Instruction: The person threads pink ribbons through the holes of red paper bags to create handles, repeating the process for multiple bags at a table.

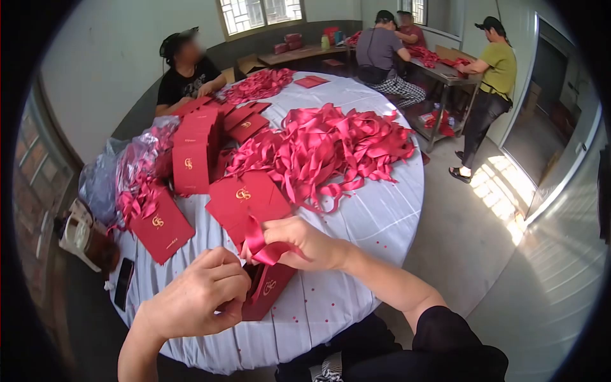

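A small red paper gift bag (272, 290) with a gold monogram stands tilted on the table in front of me, its mouth partly open. My left hand (207, 293) is closed at the bag's left side, its fingers curled at the top edge and the fingertips partly hidden. Above the bag, my right hand (296, 245) pinches a red satin ribbon (270, 253); one end sticks up and a loop hangs over the fingers. Just beyond my hands lie flat red bags (245, 197) with gold monograms.
A large heap of red ribbons (324, 149) covers the middle of the round, white-clothed table (375, 223). Stacked bags (191, 153), plastic-wrapped ribbons (146, 149) and a phone (125, 283) lie leftward. One person (188, 79) sits across; others work at a metal table (439, 73).
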Demonstrator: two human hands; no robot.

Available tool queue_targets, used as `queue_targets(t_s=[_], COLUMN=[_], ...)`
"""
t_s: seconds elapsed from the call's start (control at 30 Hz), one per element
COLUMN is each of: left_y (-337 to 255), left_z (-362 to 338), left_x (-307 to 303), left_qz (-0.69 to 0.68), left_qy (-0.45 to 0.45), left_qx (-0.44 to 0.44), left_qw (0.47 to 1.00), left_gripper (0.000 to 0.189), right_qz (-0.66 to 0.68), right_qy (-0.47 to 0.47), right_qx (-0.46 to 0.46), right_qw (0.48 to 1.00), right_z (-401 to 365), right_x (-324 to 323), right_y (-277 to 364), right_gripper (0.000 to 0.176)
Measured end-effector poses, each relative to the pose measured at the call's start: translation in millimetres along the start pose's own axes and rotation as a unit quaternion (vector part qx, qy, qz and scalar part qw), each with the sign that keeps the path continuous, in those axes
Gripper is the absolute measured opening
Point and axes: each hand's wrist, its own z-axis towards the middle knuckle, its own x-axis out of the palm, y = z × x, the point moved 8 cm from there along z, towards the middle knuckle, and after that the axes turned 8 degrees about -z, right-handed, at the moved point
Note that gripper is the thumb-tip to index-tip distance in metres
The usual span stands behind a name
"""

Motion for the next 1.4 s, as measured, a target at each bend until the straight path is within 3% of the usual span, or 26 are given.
queue_targets(t_s=[0.1,0.37,0.47,0.53,0.67,0.87,1.0,1.1,1.17,1.3,1.4], left_y=[20.9,20.7,23.0,6.1,-7.0,-2.1,-2.3,1.8,21.4,33.8,44.3], left_z=[-3.0,4.4,2.6,9.1,7.4,-3.7,-7.8,-9.4,-16.3,-17.6,-24.6], left_x=[4.5,12.3,11.0,3.2,7.2,-4.9,-0.9,-8.2,-4.9,-3.0,3.6], left_qz=[-0.131,-0.192,-0.169,-0.021,0.089,0.096,0.132,0.046,-0.08,-0.173,-0.254], left_qy=[0.017,0.033,0.043,0.045,0.039,-0.055,-0.034,-0.056,-0.049,-0.045,-0.063], left_qx=[-0.058,-0.093,-0.126,-0.068,-0.102,-0.197,-0.144,-0.175,-0.279,-0.249,-0.31], left_qw=[0.99,0.976,0.976,0.996,0.99,0.974,0.98,0.982,0.956,0.952,0.914], left_gripper=[0.015,0.013,0.014,0.013,0.016,0.01,0.007,0.006,0.007,0.011,0.016], right_qz=[-0.007,-0.017,-0.011,-0.007,-0.016,-0.017,-0.014,-0.006,-0.014,-0.018,-0.002], right_qy=[0.001,0.003,0.007,0.002,0.012,0.0,0.009,0.005,0.008,0.018,0.014], right_qx=[-0.001,0.008,0.023,0.026,0.029,0.013,0.028,0.018,0.017,0.027,0.019], right_qw=[1.0,1.0,1.0,1.0,0.999,1.0,0.999,1.0,1.0,0.999,1.0], right_z=[-0.7,-0.1,0.2,0.8,-1.6,-0.4,-1.8,-1.0,-2.3,-2.8,-3.9], right_x=[-2.2,-6.1,-7.2,-7.6,-4.5,-5.7,-4.9,-4.8,-4.5,-5.7,-4.4], right_y=[1.5,7.5,5.3,3.5,-1.6,0.2,-3.2,-0.7,-1.8,-2.9,-3.6], right_gripper=[0.025,0.02,0.019,0.02,0.027,0.027,0.027,0.028,0.03,0.032,0.029])
